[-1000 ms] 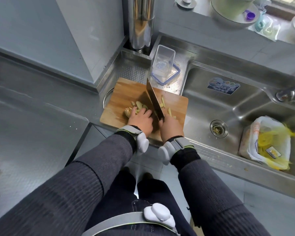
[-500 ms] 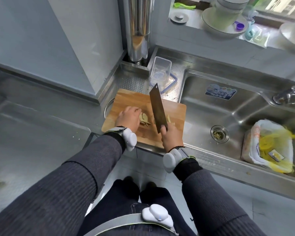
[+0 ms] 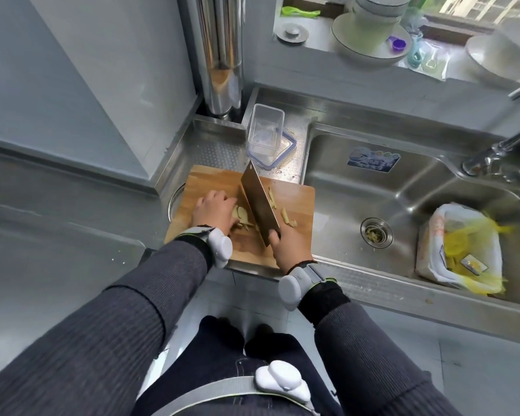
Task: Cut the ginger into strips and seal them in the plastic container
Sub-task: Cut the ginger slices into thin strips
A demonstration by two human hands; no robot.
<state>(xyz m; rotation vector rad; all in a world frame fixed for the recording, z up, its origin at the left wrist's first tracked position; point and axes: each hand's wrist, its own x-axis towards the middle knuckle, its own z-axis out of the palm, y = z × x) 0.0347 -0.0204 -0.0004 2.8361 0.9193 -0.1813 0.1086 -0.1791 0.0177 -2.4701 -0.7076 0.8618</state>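
1. The right hand (image 3: 288, 244) is closed tight round the handle of the cleaver (image 3: 258, 205). The forefinger lies up against the base of the blade, and the handle itself is hidden inside the fist.
2. The blade runs from the hand towards 11 o'clock, tilted so its broad flat side faces the camera. Whether its edge touches the wood cannot be told.
3. The left hand (image 3: 213, 210) lies palm down at 9 o'clock of the blade, with its fingers bent over the ginger (image 3: 242, 217), holding it down. The fingertips are tucked out of sight.
4. The ginger sits near the middle of the cutting board (image 3: 210, 178), between the left hand and the blade and partly covered by both. How much lies under the hand is hard to make out.
5. A few cut strips (image 3: 285, 217) lie at 3 o'clock of the blade, apart from the main heap.
6. The plastic container (image 3: 266, 130) stands open at 12 o'clock of the board on the steel bench (image 3: 72, 250). It rests on its blue-rimmed lid (image 3: 290, 145), which shows only along one side.
7. The sink (image 3: 418, 181) is at 3 o'clock of the board, with a yellow-lined bag (image 3: 460, 244) in its far end and scraps in the drain (image 3: 376, 232). The tap is cut off by the picture's edge.
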